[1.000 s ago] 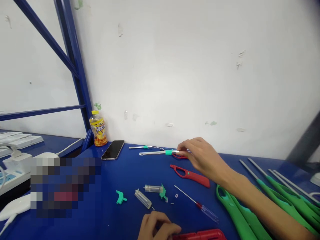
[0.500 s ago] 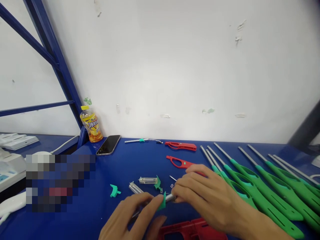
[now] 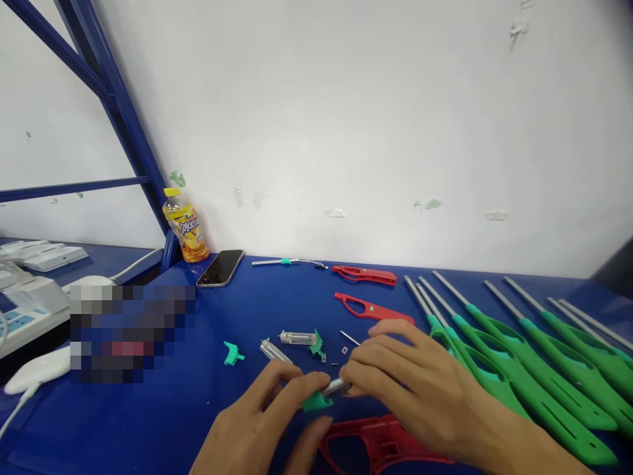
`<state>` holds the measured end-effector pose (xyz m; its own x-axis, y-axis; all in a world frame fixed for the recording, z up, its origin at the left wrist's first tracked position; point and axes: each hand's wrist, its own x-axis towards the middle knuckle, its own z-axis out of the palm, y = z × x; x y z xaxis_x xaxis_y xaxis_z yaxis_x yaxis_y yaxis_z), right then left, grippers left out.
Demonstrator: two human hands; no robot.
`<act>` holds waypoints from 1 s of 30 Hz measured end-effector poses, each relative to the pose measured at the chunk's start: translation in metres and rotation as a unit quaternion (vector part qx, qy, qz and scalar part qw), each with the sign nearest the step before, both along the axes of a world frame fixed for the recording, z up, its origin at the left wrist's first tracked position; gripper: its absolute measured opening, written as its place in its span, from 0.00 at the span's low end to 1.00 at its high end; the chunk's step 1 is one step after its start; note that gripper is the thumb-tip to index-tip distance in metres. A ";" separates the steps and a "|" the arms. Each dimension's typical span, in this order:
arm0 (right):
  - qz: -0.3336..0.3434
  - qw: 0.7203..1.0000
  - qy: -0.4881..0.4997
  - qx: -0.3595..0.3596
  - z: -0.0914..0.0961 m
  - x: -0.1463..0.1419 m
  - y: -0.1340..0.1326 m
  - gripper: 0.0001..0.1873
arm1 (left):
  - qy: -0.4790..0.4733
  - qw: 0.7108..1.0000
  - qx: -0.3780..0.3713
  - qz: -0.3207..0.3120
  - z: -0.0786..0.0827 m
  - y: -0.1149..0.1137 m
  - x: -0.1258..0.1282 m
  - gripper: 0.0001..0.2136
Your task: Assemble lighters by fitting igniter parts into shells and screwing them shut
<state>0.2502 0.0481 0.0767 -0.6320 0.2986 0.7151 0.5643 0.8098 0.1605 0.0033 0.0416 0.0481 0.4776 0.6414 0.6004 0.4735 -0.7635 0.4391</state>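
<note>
Both hands meet low in the middle of the blue table (image 3: 208, 422). My left hand (image 3: 262, 429) pinches a small green plastic collar (image 3: 316, 400) on a thin metal tube (image 3: 337, 386). My right hand (image 3: 415, 389) is closed on the other end of that tube, its fingers pressed together. Just below the hands lies a red lighter shell (image 3: 380, 445). Beyond my fingers lie two clear gas cylinders (image 3: 297, 338), a green trigger piece (image 3: 231, 354) and a few tiny parts.
Several green long-nose lighters (image 3: 519, 356) lie in a row at right. Two red shell halves (image 3: 366, 275) and a thin tube with wire (image 3: 287, 262) lie near the wall. A phone (image 3: 220, 268) and a yellow bottle (image 3: 185, 227) stand back left; white power strips (image 3: 30, 297) sit far left.
My right hand fetched the tube with the green collar from near the wall and brought it down to my left hand. The two hands now hold it a little tighter together.
</note>
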 end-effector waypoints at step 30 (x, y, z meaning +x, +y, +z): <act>-0.055 0.981 -0.059 -0.175 -0.003 0.007 -0.009 0.24 | 0.078 0.984 -0.144 0.062 0.008 -0.004 -0.010 0.06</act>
